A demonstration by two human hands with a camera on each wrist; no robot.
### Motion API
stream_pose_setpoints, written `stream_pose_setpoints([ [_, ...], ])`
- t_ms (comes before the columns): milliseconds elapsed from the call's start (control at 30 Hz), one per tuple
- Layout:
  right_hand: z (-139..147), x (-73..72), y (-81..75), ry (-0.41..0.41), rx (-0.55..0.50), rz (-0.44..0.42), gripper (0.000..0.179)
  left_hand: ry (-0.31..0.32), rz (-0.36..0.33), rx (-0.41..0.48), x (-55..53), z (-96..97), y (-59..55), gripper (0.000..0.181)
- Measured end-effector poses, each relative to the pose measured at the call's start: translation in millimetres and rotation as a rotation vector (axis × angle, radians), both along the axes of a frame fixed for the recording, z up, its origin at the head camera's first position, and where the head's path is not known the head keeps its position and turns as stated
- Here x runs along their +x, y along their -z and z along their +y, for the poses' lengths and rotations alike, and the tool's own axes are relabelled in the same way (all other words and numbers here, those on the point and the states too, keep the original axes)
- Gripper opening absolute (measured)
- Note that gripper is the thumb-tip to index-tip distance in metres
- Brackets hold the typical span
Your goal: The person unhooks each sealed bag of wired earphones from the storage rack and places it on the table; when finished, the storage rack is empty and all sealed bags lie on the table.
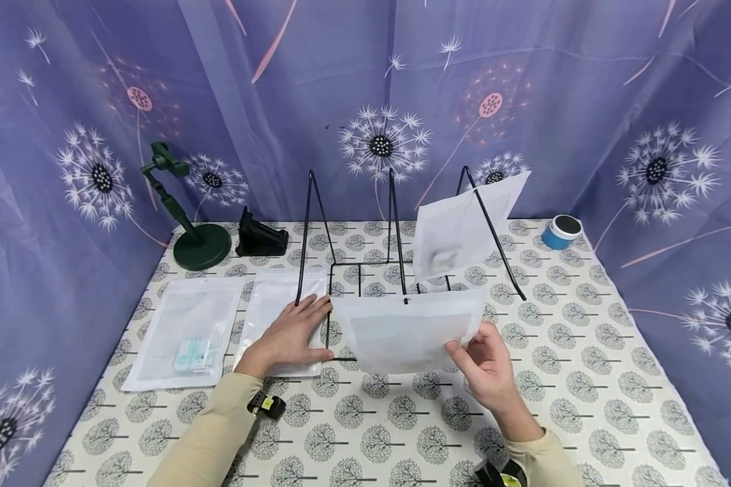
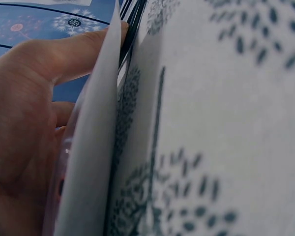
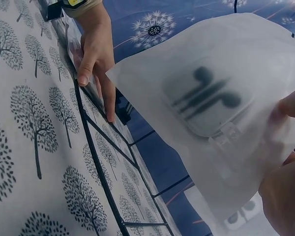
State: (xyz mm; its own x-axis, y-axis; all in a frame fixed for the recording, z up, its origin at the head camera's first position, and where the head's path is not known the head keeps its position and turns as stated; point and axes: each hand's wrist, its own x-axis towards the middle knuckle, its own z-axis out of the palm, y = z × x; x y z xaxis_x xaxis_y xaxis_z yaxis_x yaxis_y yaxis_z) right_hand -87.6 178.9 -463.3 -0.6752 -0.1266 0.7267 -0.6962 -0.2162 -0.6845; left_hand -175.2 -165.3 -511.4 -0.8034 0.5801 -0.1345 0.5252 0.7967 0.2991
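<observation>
My right hand (image 1: 490, 368) pinches the right edge of a white frosted pouch (image 1: 411, 331), thumb on the near face, holding it tilted in front of the black wire rack (image 1: 399, 237). In the right wrist view, wired earphones (image 3: 204, 93) in a clear case show through this pouch. My left hand (image 1: 289, 338) lies with fingers extended over a second white pouch (image 1: 280, 287), fingertips and thumb at the left side wire of the rack's base. Another white pouch (image 1: 445, 226) leans in the rack's right section, a small object showing faintly inside.
Left of my left hand lies a white pouch (image 1: 189, 311) holding a light-teal item (image 1: 193, 355). Behind are a dark green stand (image 1: 202, 247) and a black holder (image 1: 262, 237). A blue jar (image 1: 560, 233) stands at the back right. Purple curtains (image 1: 280, 101) enclose the table.
</observation>
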Motion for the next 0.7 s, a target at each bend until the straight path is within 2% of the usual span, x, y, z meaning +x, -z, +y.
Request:
stream_pose_setpoints([
  [700, 1.4, 9.3, -4.1, -0.023, -0.018, -0.003, 0.038, 0.008, 0.012, -0.001, -0.3, -0.3, 2.1, 0.1],
])
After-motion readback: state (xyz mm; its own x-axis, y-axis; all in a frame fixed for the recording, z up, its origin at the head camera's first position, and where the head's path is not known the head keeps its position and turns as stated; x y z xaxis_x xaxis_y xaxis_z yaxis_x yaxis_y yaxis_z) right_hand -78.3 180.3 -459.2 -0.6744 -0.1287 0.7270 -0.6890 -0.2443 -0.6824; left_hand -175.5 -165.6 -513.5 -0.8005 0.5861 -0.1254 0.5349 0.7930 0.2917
